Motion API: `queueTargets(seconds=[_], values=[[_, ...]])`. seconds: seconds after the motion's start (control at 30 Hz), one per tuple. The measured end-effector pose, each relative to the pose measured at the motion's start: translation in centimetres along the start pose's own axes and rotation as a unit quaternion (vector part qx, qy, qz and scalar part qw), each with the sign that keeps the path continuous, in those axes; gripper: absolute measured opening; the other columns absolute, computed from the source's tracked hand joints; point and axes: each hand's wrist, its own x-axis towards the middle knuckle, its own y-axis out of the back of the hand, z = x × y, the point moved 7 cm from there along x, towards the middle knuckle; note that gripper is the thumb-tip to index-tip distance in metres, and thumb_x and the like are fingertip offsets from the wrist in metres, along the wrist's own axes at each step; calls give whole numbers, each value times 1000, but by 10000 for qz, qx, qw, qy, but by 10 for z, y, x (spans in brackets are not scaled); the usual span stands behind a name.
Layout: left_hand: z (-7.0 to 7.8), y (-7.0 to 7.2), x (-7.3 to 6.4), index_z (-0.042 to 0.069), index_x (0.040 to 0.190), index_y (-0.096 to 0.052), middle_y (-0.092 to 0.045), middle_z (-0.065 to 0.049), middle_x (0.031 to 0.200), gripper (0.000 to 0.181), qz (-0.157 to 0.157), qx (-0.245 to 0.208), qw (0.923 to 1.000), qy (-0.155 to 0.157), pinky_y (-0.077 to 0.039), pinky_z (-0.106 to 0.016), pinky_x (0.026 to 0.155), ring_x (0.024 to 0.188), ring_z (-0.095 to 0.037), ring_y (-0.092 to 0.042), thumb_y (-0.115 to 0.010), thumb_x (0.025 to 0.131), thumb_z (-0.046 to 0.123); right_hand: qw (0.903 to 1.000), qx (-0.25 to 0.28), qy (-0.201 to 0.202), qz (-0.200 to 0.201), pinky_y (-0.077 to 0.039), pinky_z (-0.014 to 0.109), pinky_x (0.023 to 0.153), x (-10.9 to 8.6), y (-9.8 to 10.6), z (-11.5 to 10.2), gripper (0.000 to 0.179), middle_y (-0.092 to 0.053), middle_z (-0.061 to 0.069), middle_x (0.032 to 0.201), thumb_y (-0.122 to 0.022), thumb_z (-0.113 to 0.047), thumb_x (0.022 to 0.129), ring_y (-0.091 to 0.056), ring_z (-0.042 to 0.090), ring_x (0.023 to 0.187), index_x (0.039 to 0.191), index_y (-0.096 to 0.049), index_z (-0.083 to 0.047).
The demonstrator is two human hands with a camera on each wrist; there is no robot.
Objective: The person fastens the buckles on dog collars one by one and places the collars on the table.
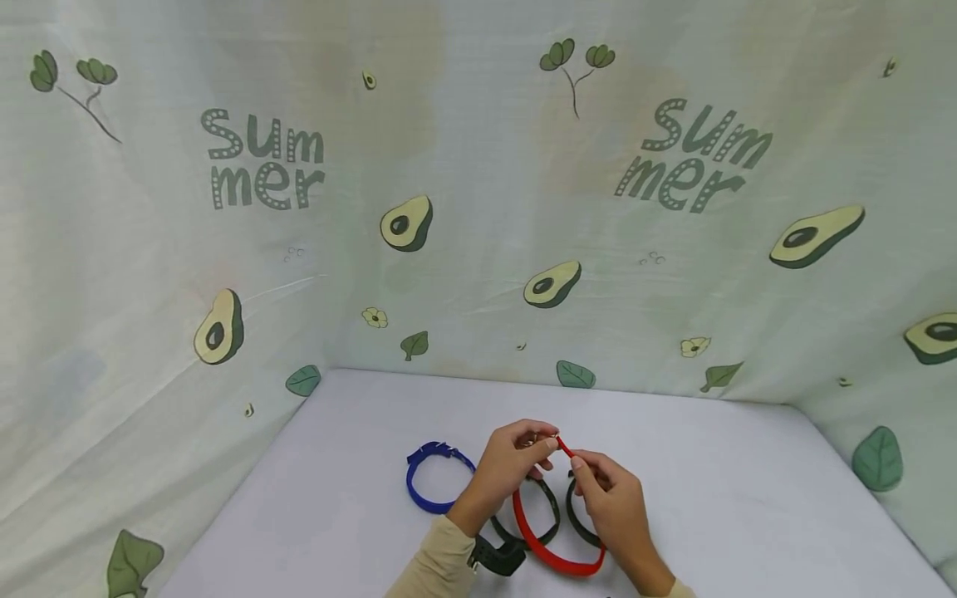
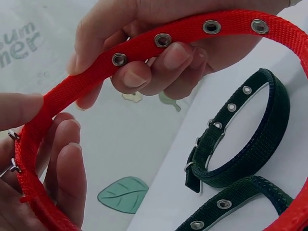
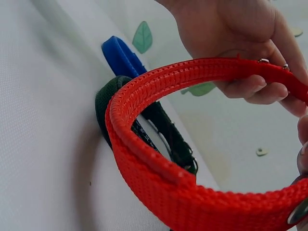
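A red collar (image 1: 562, 563) with metal-rimmed holes hangs in a loop between both hands, raised over the table. My left hand (image 1: 516, 461) holds it at the buckle end, where metal fittings show in the left wrist view. With thumb and fingers, my right hand (image 1: 616, 498) pinches the strap just right of there. The row of eyelets runs along the right fingers in the left wrist view. Beneath the red loop lie two dark green collars, one (image 1: 556, 519) nearer the left hand and another (image 1: 576, 519) partly hidden by the right hand.
A blue collar (image 1: 409, 482) lies on the white table (image 1: 314, 498) left of the hands. A black device (image 1: 497, 556) is on the left wrist. Behind the table hangs a pale cloth (image 1: 478, 149) printed with avocados and leaves.
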Motion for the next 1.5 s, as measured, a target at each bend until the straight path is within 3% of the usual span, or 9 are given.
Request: queueTargets(seconds=[0.2,0.57,0.77,1.0,1.17,1.33,1.5], values=[[-1,0,1,15,114,-73,-69,-9,96,23,-131,-198,9997,-5,-57,-31,67,79,-17,-67,-72,94,27,10000,-4,9,-51,-41,26,43,-1,-1,-2,13,-61,5,67,-68,-20,98,-49,14,49,99,-75,-8],[-3,2,1,3,117,-70,-71,-5,94,29,-211,-431,9988,27,-57,-27,66,78,-16,-68,-71,95,22,9992,-167,323,147,-45,26,48,0,1,-9,9,-61,-1,67,-70,-16,96,-52,15,52,96,-77,-10],[-8,2,-1,8,113,-71,-72,-7,94,24,-189,-496,9985,164,-57,-28,66,77,-18,-68,-72,94,22,9978,-518,376,160,-49,25,53,-2,1,-9,8,-62,-6,71,-71,-16,95,-56,13,60,98,-77,-13],[3,-1,0,11,117,-71,-72,-7,94,27,-382,-337,9987,-55,-56,-28,66,78,-17,-68,-72,94,25,9967,-85,794,130,-53,25,56,-1,4,-27,12,-67,-4,77,-75,-8,91,-61,16,61,101,-76,-15],[10,-5,-3,7,123,-67,-73,-6,98,33,-404,-343,9984,-196,-57,-28,69,81,-18,-69,-72,94,22,9988,-138,468,-7,-54,27,57,0,3,-32,14,-70,-1,86,-73,-16,94,-65,17,67,108,-73,-15],[8,-11,-3,3,119,-68,-71,-7,100,30,-296,-697,9971,-22,-57,-30,76,87,-18,-68,-68,97,23,10000,-28,28,-80,-55,28,57,2,3,-30,21,-71,4,91,-72,-21,95,-66,17,70,113,-69,-12],[6,-17,-3,2,111,-70,-68,-4,97,30,-77,-1037,9943,221,-56,-32,82,89,-16,-64,-67,98,29,9998,61,10,-182,-56,29,58,4,3,-30,26,-71,4,92,-73,-19,94,-66,17,70,118,-68,-11]])
